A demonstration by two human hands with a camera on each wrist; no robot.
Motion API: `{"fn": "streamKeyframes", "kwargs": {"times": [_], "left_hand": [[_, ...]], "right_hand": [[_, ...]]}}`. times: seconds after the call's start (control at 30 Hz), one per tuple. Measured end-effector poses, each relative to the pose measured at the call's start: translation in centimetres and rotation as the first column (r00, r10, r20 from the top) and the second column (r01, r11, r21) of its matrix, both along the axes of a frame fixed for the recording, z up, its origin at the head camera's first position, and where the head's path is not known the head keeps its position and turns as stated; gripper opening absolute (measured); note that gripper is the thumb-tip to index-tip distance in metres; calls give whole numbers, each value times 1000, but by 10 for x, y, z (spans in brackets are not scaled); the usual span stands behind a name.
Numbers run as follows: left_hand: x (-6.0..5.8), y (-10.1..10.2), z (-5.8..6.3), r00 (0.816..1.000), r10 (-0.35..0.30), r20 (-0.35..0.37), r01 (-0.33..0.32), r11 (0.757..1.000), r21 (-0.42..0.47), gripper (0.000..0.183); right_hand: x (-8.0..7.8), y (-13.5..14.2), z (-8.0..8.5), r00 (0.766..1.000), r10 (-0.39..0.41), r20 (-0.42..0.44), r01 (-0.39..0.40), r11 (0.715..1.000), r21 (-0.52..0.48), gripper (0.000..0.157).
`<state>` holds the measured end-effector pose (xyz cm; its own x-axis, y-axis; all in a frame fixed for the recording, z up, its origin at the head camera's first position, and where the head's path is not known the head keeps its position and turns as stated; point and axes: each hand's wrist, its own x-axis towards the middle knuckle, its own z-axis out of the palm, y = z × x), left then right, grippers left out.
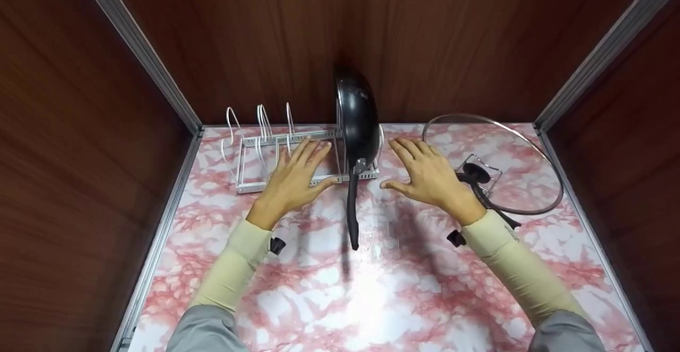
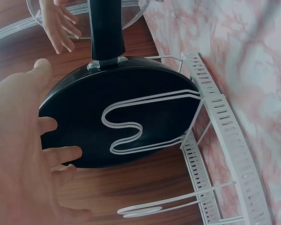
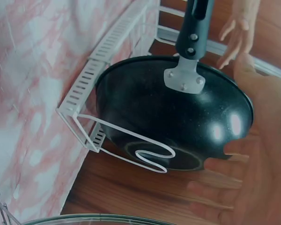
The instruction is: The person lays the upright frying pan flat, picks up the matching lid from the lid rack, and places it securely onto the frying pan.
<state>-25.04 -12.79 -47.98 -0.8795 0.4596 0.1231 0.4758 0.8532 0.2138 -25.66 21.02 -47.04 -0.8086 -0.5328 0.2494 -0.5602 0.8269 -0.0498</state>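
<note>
A black frying pan (image 1: 361,113) stands on edge in a white wire rack (image 1: 289,185), its dark handle (image 1: 353,211) pointing toward me. My left hand (image 1: 292,182) is held over the rack on the pan's left, fingers spread and holding nothing. To the pan's right, my right hand (image 1: 425,174) is likewise spread with nothing in it. In the left wrist view, the left fingertips overlap the pan's inner face (image 2: 93,112). In the right wrist view, the right fingertips (image 3: 215,166) overlap the edge of the pan's rounded outer side (image 3: 154,103).
At the right lies a glass lid (image 1: 552,203) with a dark rim and black knob (image 1: 476,172), a thin wire frame (image 1: 496,170) by the knob. Several wire dividers (image 1: 289,116) rise from the rack's left part. Brown wood-look panels (image 1: 239,33) enclose the marbled tabletop (image 1: 319,299).
</note>
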Motion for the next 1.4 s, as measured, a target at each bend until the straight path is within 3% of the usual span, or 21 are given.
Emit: {"fn": "streamKeyframes", "kwargs": {"times": [0.3, 0.53, 1.03, 1.4], "left_hand": [[0, 4, -1, 983, -42, -181, 58, 995, 81, 63], [1, 5, -4, 960, -50, -274, 89, 987, 131, 48], [2, 14, -9, 954, -4, -301, 94, 954, 285, 39], [3, 21, -11, 954, 71, -291, 48, 922, 384, 34]], "right_hand": [[1, -6, -2, 991, 5, -132, -21, 992, -122, 73], [1, -10, -6, 987, -28, -159, -1, 985, -174, 54], [5, -19, -14, 987, -113, -116, 70, 943, -324, 29], [6, -26, -18, 983, -143, -118, 89, 921, -380, 19]]}}
